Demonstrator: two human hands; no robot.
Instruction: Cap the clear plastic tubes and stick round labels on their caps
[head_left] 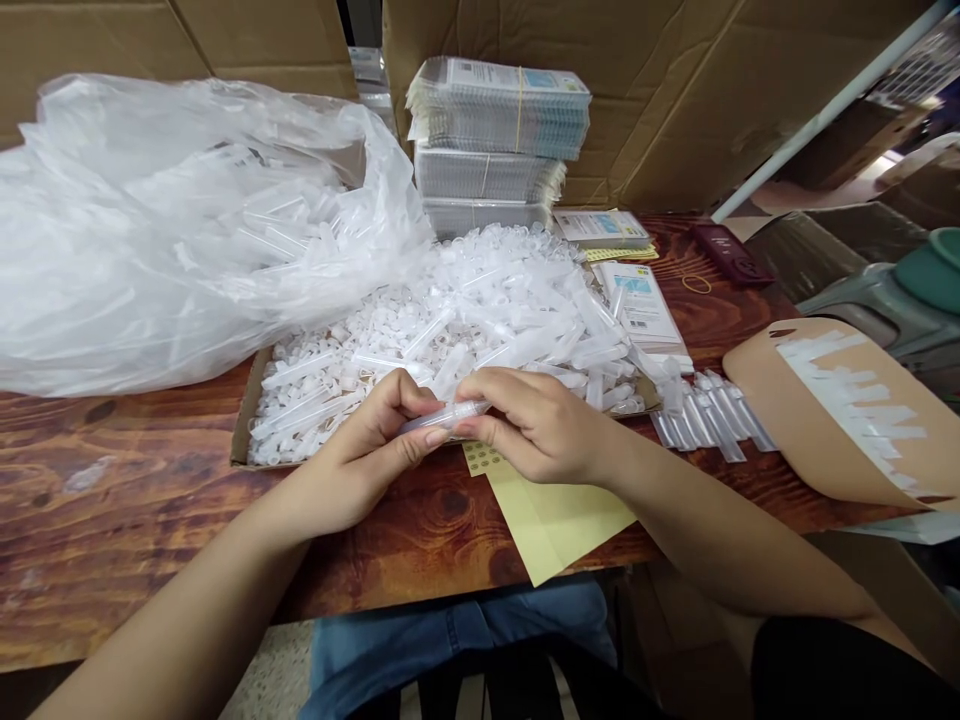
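Head view — a clear tube (448, 414) spans left hand (369, 450) and right hand (544, 422) — both pinching it.

Prob. a workshop, w/ bulk plastic pcs (510, 290) & banded pkt stacks (487, 115) on wooden bench (165, 490).

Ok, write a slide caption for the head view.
Left hand and right hand hold a translucent tube before a shallow cardboard tray heaped with plastic pieces.

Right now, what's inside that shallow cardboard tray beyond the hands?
The cardboard tray holds heaped translucent plastic tubes and small white plastic pieces. These cover most of its floor, and the plastic bag hides its back left part.
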